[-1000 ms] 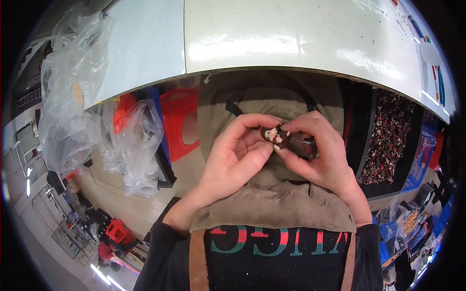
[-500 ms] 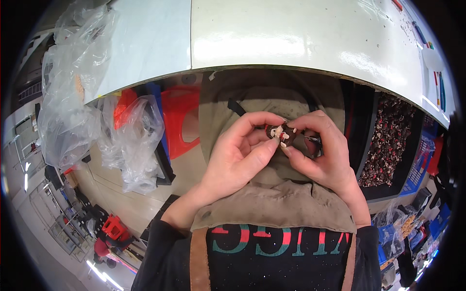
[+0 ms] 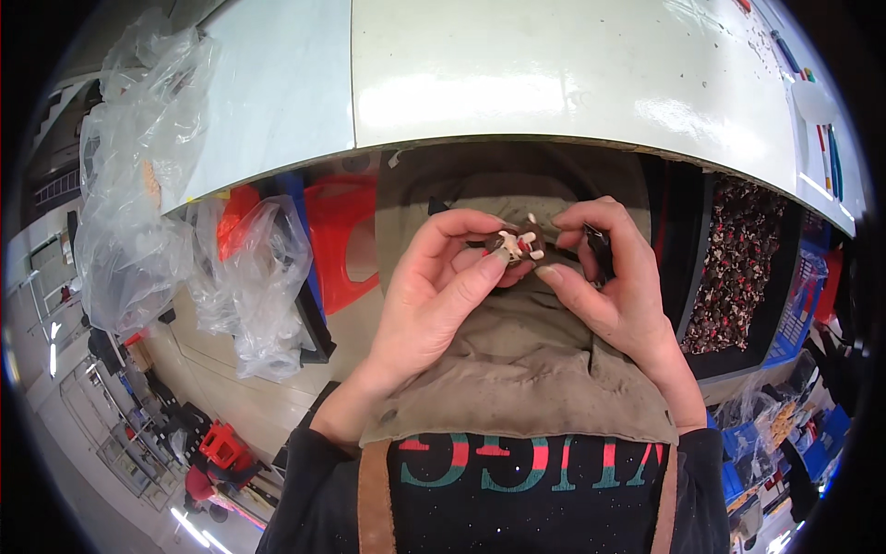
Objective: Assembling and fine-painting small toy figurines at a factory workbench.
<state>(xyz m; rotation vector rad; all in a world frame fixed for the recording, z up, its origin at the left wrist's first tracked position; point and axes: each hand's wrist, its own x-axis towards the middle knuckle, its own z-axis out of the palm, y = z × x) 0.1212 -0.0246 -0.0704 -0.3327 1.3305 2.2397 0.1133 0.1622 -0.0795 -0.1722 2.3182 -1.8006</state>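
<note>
While the left grip (image 3: 426, 288) pinches the figurine (image 3: 515, 246), the right (image 3: 620, 279), cradling a dark object (image 3: 599, 247), has withdrawn.

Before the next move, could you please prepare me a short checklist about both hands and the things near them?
1. Small figurine held: ok, between the left hand's thumb and fingers.
2. Right hand clear of the figurine: cannot tell, thumb tip very near it.
3. Dark object secured: ok, tucked in the right hand; its kind is unclear.
4. Figurine free of flaws: cannot tell, too small.
5. Black tray of small pieces in view: ok, on the right.
</note>
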